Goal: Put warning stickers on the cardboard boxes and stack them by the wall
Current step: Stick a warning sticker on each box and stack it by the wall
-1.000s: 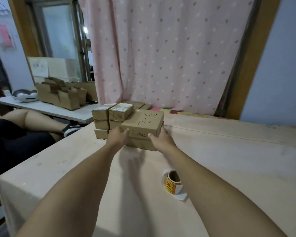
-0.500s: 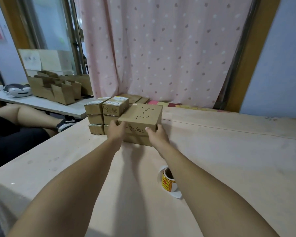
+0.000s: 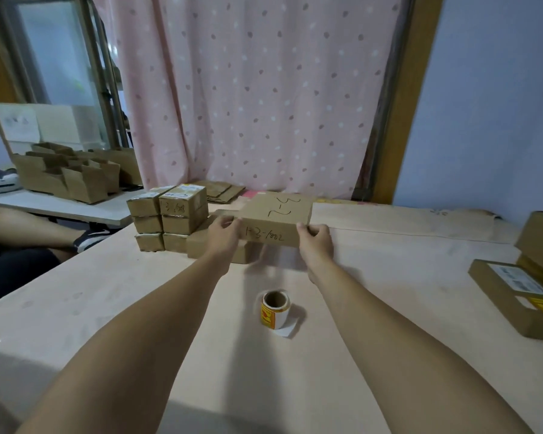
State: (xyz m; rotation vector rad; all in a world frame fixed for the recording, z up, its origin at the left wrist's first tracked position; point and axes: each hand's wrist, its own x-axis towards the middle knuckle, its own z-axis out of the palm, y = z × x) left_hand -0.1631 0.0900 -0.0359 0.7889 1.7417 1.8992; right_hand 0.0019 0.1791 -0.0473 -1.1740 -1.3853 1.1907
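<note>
Small cardboard boxes (image 3: 170, 220), stacked in two columns of three: six visible. Larger boxes: one marked flat box (image 3: 276, 214), one lower box (image 3: 198, 245) under it, and at least two right-edge boxes (image 3: 511, 305), the frame cutting off that group. Sticker roll (image 3: 275, 311): one.

Curtain (image 3: 264, 104): pale pink, scattered with small darker pink and white spots; wall (image 3: 483, 104): plain pale lilac-blue; wooden frame (image 3: 420, 89): orange-brown; table (image 3: 138, 324): pale peach-beige, faint grey smudges; flat box (image 3: 276, 214): plain brown cardboard, black handwritten figures on top and front face; stack of small boxes (image 3: 176, 223): the same brown, pale labels on the uppermost pair; sticker roll (image 3: 275, 311): yellow labels printed in red, white backing strip, brown core; right-hand box (image 3: 499, 308): brown, white printed label, yellow sticker; shoe (image 3: 91, 239): black with white marking; side table (image 3: 60, 205): white.
</note>
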